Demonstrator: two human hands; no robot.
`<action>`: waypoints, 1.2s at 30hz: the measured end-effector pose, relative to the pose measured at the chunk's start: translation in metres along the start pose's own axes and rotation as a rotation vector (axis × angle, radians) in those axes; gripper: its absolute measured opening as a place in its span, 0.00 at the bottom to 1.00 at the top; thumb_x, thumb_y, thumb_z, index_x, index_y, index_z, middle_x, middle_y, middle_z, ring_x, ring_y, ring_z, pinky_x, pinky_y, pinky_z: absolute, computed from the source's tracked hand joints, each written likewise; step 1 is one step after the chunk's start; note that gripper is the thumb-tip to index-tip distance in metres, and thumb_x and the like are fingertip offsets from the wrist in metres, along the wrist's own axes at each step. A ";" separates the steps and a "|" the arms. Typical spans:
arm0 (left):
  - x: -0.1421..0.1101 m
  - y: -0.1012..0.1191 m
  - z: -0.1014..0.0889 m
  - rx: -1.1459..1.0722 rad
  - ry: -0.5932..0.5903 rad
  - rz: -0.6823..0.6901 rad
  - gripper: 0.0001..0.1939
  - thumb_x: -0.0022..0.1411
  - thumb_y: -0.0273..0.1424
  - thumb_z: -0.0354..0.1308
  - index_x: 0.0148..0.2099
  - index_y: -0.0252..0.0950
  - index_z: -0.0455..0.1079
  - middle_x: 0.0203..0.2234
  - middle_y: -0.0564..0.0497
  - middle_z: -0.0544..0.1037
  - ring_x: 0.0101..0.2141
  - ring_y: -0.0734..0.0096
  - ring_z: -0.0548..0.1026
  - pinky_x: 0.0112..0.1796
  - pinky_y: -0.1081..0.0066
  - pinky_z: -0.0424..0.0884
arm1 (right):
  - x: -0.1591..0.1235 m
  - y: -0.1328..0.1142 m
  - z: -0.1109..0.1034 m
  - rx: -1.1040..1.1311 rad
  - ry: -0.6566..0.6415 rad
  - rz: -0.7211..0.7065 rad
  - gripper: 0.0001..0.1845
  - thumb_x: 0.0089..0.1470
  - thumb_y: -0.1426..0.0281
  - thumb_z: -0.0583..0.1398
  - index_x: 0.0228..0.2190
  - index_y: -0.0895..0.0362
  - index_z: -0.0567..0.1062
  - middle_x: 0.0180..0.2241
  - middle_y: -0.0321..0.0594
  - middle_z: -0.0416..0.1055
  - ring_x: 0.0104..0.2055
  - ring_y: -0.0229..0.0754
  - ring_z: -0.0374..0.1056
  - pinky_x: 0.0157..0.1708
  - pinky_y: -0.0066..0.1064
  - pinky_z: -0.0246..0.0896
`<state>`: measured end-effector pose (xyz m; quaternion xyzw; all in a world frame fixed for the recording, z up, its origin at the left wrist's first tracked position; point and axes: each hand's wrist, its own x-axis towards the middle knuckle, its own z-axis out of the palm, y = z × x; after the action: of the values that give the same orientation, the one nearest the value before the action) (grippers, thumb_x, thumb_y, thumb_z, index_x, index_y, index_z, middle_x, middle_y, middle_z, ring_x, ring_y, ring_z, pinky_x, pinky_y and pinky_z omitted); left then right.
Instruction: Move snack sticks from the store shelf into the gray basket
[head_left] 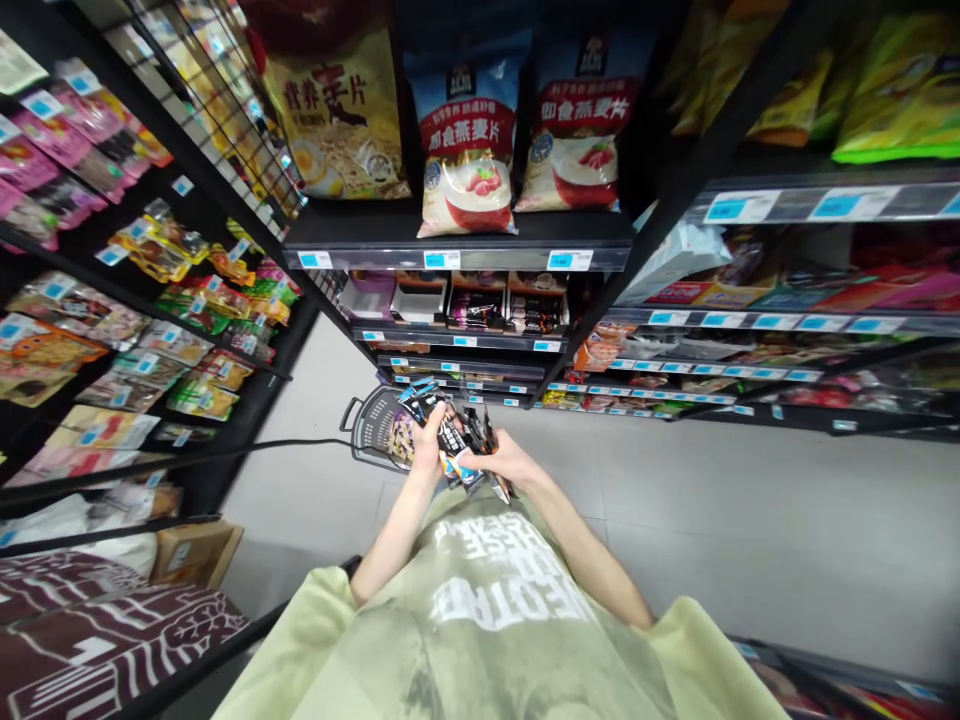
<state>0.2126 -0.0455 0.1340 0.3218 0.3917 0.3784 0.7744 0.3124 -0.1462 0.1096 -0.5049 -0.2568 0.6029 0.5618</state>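
Close to my body, both hands are wrapped round a bunch of small black snack packets [454, 437] with blue and white parts. My left hand [429, 440] grips the bunch from its left side, thumb on top. From the right, my right hand [504, 460] holds the same bunch, its fingers partly hidden by the packets. Below and to the left, a grey plastic basket [367, 425] stands on the floor. Inside it, partly covered by my left hand and the packets, lies a patterned purple and yellowish package [401, 438].
Ahead rises a black shelf [457, 250] with large oatmeal bags [469, 150] on top and small boxes [480, 305] below. Hanging snack bags [161, 240] line the left rack. More shelves [750, 320] run along the right. A cardboard box [196, 552] sits at lower left on the grey floor [712, 490].
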 end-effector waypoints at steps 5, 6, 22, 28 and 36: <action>0.001 0.000 -0.005 0.043 0.061 0.071 0.21 0.52 0.47 0.69 0.31 0.37 0.67 0.19 0.58 0.71 0.17 0.79 0.67 0.22 0.75 0.67 | 0.002 0.011 0.006 -0.027 -0.030 0.026 0.23 0.37 0.59 0.75 0.34 0.60 0.81 0.31 0.38 0.79 0.32 0.42 0.73 0.38 0.33 0.69; 0.001 -0.001 -0.006 0.053 0.089 0.092 0.21 0.52 0.48 0.69 0.32 0.37 0.67 0.20 0.58 0.72 0.18 0.79 0.68 0.24 0.75 0.68 | 0.003 0.013 0.008 -0.027 -0.026 0.032 0.22 0.38 0.59 0.75 0.32 0.60 0.81 0.29 0.37 0.79 0.30 0.41 0.72 0.37 0.32 0.69; 0.019 -0.011 -0.029 0.022 -0.173 -0.126 0.23 0.51 0.41 0.73 0.45 0.35 0.75 0.42 0.46 0.83 0.43 0.59 0.80 0.46 0.63 0.73 | 0.011 0.027 -0.010 -0.072 0.226 -0.001 0.25 0.35 0.59 0.75 0.34 0.61 0.82 0.33 0.45 0.81 0.34 0.48 0.76 0.37 0.36 0.72; 0.017 -0.016 -0.023 0.250 0.102 0.098 0.21 0.48 0.39 0.74 0.42 0.34 0.77 0.37 0.46 0.83 0.38 0.60 0.80 0.42 0.66 0.74 | 0.009 0.030 -0.007 -0.175 0.260 -0.032 0.24 0.39 0.56 0.73 0.35 0.60 0.83 0.35 0.47 0.82 0.37 0.53 0.78 0.40 0.41 0.74; 0.017 -0.020 -0.021 0.374 0.291 0.199 0.16 0.50 0.37 0.72 0.40 0.34 0.78 0.35 0.46 0.83 0.37 0.58 0.80 0.42 0.64 0.74 | 0.014 0.020 -0.001 -0.189 0.375 -0.061 0.23 0.39 0.54 0.73 0.32 0.59 0.83 0.35 0.51 0.82 0.40 0.59 0.79 0.43 0.47 0.75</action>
<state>0.2087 -0.0370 0.1019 0.4384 0.5289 0.4160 0.5958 0.3067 -0.1383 0.0879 -0.6507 -0.2186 0.4544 0.5678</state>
